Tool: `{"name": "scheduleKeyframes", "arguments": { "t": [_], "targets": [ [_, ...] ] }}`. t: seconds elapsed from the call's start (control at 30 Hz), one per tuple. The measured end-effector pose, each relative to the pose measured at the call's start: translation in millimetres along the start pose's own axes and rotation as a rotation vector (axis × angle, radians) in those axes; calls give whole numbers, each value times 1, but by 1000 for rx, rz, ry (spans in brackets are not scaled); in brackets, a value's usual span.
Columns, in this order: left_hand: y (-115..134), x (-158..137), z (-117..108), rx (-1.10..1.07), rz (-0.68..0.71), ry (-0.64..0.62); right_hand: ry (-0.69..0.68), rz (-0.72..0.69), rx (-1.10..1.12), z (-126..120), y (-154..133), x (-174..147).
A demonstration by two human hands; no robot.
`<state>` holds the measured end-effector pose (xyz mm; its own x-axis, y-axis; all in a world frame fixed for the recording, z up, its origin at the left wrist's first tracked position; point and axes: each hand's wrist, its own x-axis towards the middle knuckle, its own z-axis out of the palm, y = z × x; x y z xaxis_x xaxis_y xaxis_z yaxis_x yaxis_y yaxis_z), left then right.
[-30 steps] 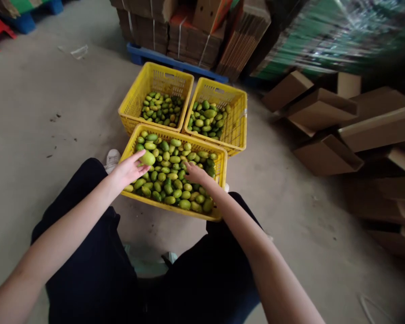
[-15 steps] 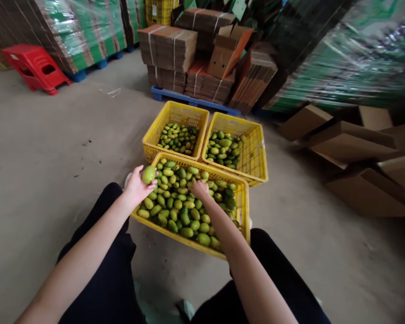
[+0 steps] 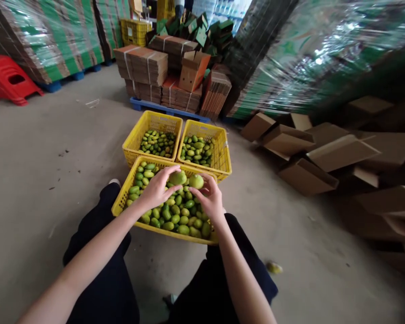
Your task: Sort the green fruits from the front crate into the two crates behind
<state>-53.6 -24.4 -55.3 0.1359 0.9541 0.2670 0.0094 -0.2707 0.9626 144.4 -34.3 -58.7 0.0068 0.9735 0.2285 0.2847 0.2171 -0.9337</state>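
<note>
My left hand (image 3: 159,186) is closed around a green lemon (image 3: 177,178), thumb below and fingers above. In my right hand (image 3: 209,198) another round, pale green lemon (image 3: 196,181) sits between thumb and fingers. The two fruits are held side by side, close together, over the near yellow crate (image 3: 121,202). Many green and yellowish lemons (image 3: 175,219) fill that crate, which stands between my legs. My hands and forearms cover part of its contents.
Two more yellow crates stand just behind: the left one (image 3: 130,146) and the right one (image 3: 224,155), both part-filled with lemons. Beyond lie bundled flat cartons (image 3: 148,65) on a blue pallet (image 3: 140,105). Open cardboard boxes (image 3: 307,175) spread at right; a red stool (image 3: 11,78) is far left.
My right hand has come up out of the fruit with a lemon. My left hand has brought its lemon rightward beside it. The view has turned right.
</note>
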Motion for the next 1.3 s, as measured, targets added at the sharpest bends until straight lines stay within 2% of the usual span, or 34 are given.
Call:
{"name": "scheduleKeyframes", "arguments": {
  "t": [0.07, 0.3, 0.43, 0.57, 0.67, 0.77, 0.87, 0.97, 1.07, 1.17, 1.3],
  "targets": [
    [0, -3, -2, 90, 67, -40, 36, -16, -31, 1, 2, -6],
    [-8, 1, 2, 155, 121, 9, -17, -89, -5, 14, -7, -3],
    [-7, 0, 3, 137, 73, 40, -15, -99, -44, 16, -9, -1],
    [-8, 0, 2, 29, -5, 34, -27, -74, -52, 11, -9, -1],
    [-10, 3, 1, -133, -173, 46, -101, 60, 37, 7, -9, -1],
    [-14, 5, 3, -339, -462, 79, -169, 263, 177, 7, -9, 2],
    [-20, 7, 7, -450, -709, 71, -147, 441, 283, 13, -6, 5],
    [-26, 8, 9, -478, -821, 89, -122, 553, 381, 20, -2, 7],
    [-27, 7, 10, -489, -805, 69, -114, 574, 408, 22, 0, 7],
    [-22, 7, 8, -453, -687, 54, -106, 520, 320, 20, 1, 5],
    [-14, 7, 4, -243, -373, 115, -27, 224, -9, 14, 1, 1]
  ]
}}
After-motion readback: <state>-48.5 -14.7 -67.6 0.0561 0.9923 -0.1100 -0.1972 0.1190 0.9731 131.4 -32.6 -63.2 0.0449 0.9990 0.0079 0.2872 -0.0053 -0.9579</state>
